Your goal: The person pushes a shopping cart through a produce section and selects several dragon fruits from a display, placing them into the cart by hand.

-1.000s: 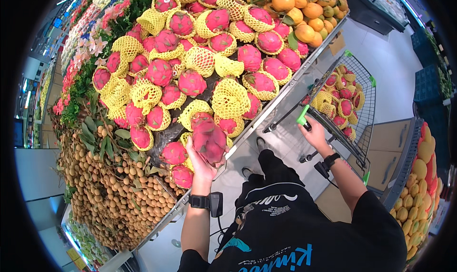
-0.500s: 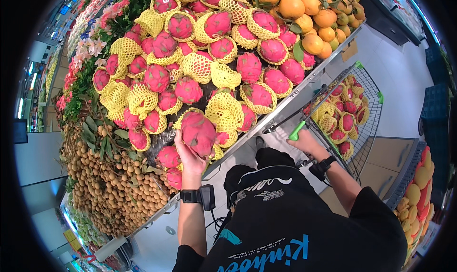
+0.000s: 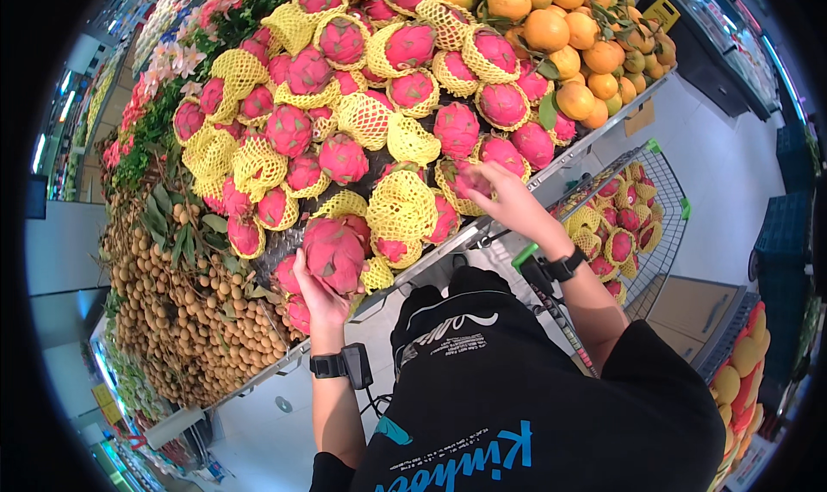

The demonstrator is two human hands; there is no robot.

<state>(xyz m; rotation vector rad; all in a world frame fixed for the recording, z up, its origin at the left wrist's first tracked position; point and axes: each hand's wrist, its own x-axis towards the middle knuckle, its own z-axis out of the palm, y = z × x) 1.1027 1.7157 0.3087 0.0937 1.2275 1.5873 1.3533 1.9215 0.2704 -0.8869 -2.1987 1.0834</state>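
Note:
My left hand (image 3: 317, 301) cups a large bare dragon fruit (image 3: 333, 255) at the near edge of the display, thumb and palm against its underside. My right hand (image 3: 510, 201) reaches over the front rail with fingers stretched out and thumb apart. Its fingertips are at a dragon fruit (image 3: 463, 180) in a yellow foam net; whether they touch it I cannot tell. Between the hands lies an empty-looking, bunched yellow foam net (image 3: 402, 206). More pink dragon fruits (image 3: 345, 158), many in yellow nets, are piled behind.
A wire shopping cart (image 3: 662, 272) with a green handle (image 3: 524, 255) stands at my right, holding netted dragon fruits (image 3: 618, 246). Oranges (image 3: 546, 30) are heaped at the far right, longans (image 3: 198, 320) at the left. A metal rail (image 3: 405, 277) edges the display.
My right hand has let go of the cart's green handle and moved up to the display. My left hand has shifted slightly left and nearer with the dragon fruit.

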